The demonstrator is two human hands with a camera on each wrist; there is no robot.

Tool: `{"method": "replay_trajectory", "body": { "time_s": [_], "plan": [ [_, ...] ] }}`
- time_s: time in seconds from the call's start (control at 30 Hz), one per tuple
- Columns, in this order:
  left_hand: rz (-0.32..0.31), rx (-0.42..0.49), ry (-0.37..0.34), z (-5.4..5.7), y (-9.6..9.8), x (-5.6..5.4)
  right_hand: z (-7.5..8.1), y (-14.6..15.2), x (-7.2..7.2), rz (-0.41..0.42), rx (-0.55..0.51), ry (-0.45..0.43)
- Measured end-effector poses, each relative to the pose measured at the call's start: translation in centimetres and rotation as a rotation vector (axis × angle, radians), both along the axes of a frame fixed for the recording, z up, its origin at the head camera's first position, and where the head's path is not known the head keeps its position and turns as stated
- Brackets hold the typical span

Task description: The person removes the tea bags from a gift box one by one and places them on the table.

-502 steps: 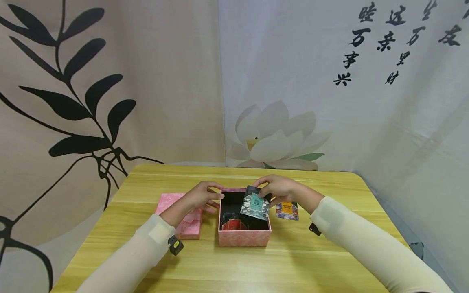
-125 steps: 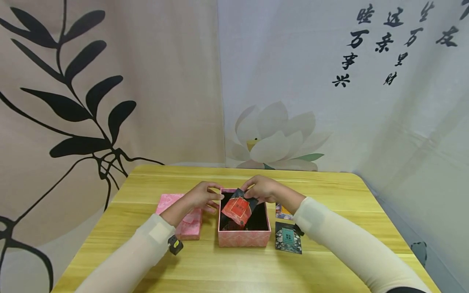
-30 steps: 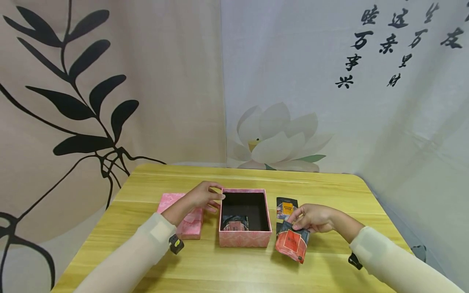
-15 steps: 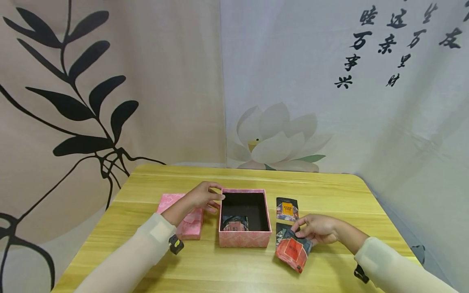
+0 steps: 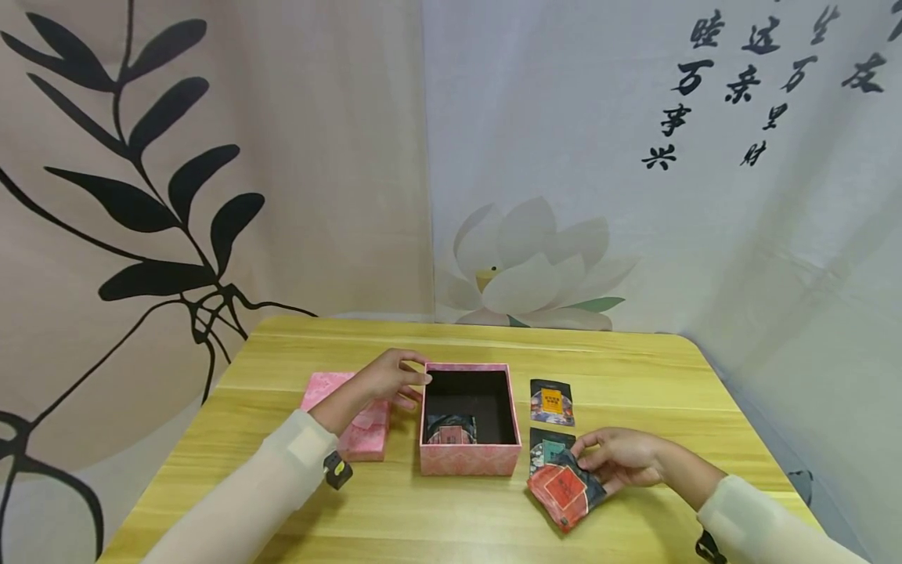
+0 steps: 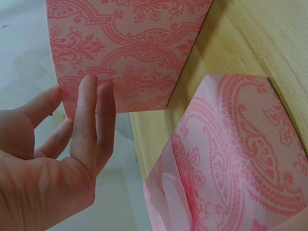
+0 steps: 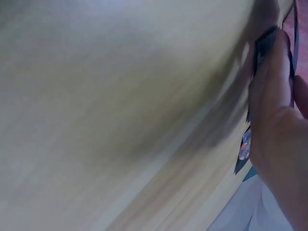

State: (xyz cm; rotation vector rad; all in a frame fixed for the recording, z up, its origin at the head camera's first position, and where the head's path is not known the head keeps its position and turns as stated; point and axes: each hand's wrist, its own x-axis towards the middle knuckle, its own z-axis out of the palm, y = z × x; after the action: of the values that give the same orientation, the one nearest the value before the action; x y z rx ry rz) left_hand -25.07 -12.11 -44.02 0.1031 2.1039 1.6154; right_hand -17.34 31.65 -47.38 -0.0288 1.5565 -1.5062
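A pink patterned box (image 5: 470,460) with a dark inside stands lidless on the table; a dark sachet with a pinkish label (image 5: 452,431) lies in it. My left hand (image 5: 393,379) holds the box's left wall, thumb at the rim. In the left wrist view, two fingers of the left hand (image 6: 53,159) lie along the outer side. At the right, my right hand (image 5: 623,460) pinches a black-and-red sachet (image 5: 564,489) by its dark upper end. It is tilted and partly covers a sachet with a teal label (image 5: 552,444). The right wrist view shows the right hand (image 7: 276,108) edge-on.
The pink lid with a bow (image 5: 366,431) lies left of the box, partly behind the left forearm. Above the teal-labelled sachet lies one with an orange label (image 5: 552,401). All stand on a wooden table (image 5: 451,521); a printed curtain (image 5: 338,157) hangs behind.
Over the longer span, the teal-labelled sachet came out onto the table, and the red one left the box for the right. Lately the right hand moved slightly nearer and right. The left hand stayed.
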Motion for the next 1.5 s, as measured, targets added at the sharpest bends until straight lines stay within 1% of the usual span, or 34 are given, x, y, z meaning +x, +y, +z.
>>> {"method": "replay_trajectory", "body": {
  "time_s": [0.27,0.4,0.53,0.73,0.93,1.1,1.27,1.5],
  "plan": [
    [0.002,-0.011,0.007,-0.1,0.0,0.2,-0.1,0.2,1.4,0.010,-0.061,-0.014],
    [0.008,-0.007,-0.001,0.0,0.0,0.2,-0.3,0.3,1.9,-0.016,-0.048,-0.010],
    [0.005,-0.002,-0.007,0.0,0.0,0.2,-0.6,0.4,2.1,-0.027,-0.029,-0.012],
    [-0.016,-0.003,0.001,0.0,0.0,0.1,-0.8,0.5,2.3,-0.031,-0.048,-0.029],
    [-0.007,0.006,-0.005,0.2,0.0,0.2,-1.1,0.5,2.5,-0.051,-0.053,-0.031],
    [-0.007,0.006,-0.001,0.3,0.0,0.2,-1.3,0.2,2.9,-0.051,-0.025,-0.025],
    [-0.003,0.006,-0.006,0.3,0.0,0.1,-1.4,-0.2,3.3,-0.049,0.018,-0.040],
    [-0.005,0.009,-0.006,0.4,0.1,0.2,-1.3,-0.4,3.8,-0.030,0.066,-0.003]
  ]
}}
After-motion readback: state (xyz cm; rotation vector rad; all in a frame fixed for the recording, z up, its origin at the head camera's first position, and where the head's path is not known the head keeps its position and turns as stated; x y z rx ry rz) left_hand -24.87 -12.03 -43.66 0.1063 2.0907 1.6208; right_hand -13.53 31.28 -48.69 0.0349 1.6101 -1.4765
